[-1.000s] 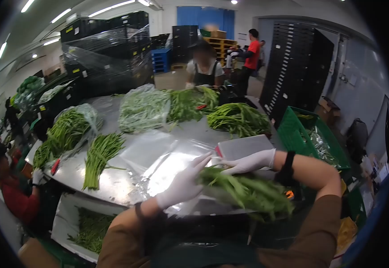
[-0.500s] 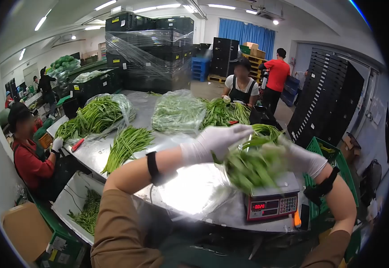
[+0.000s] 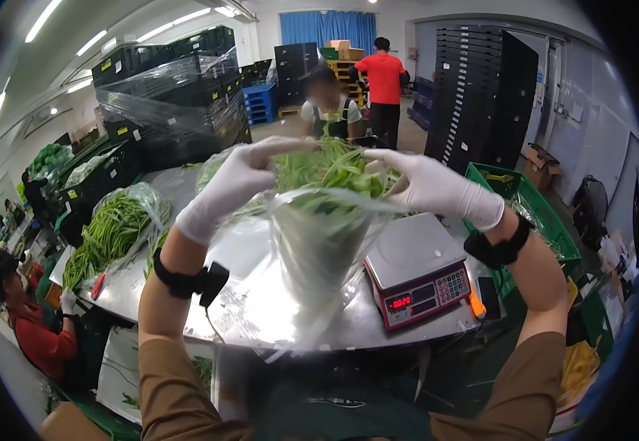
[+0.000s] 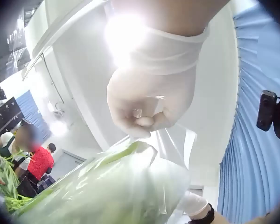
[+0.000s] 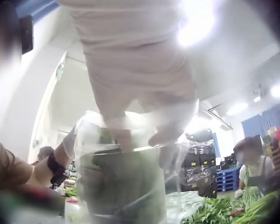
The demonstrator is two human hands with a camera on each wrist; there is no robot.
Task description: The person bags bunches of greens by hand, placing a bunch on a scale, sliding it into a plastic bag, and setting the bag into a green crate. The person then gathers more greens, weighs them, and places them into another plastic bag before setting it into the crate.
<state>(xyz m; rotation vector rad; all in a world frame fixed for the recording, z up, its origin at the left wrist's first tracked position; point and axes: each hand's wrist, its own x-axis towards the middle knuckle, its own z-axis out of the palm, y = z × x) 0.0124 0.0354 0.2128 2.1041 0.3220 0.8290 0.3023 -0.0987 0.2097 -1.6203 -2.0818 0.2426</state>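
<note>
Bench (image 3: 246,309): a steel top that carries the scale (image 3: 416,279), which stands at its near right end with red digits lit on the front.
Stack of black crates (image 3: 172,95): wrapped in clear film, well behind the scale and to its left, past the far edge of the bench.
Green crate (image 3: 547,220): off the bench, just to the right of the scale.
Bagged green beans (image 3: 114,228): a long heap in loose film on the bench, well to the left of the scale.
People: one in a red shirt (image 3: 383,81) stands far behind the scale with their back turned. One in a dark apron (image 3: 328,110) stands at the far side of the bench.
Plastic bag (image 3: 319,250): clear, held up in the air just left of the scale, mouth upward. Its lower end hangs down toward the bench.
Leafy greens (image 3: 334,173): inside the plastic bag, their tops standing out of its mouth, above and left of the scale.
Left hand (image 3: 239,184): in a white glove, on the bag's side away from the scale. Its fingers are curled and pinch the rim.
Right hand (image 3: 437,187): in a white glove, directly above the scale. Its fingers are closed on the near side of the bag's rim.
</note>
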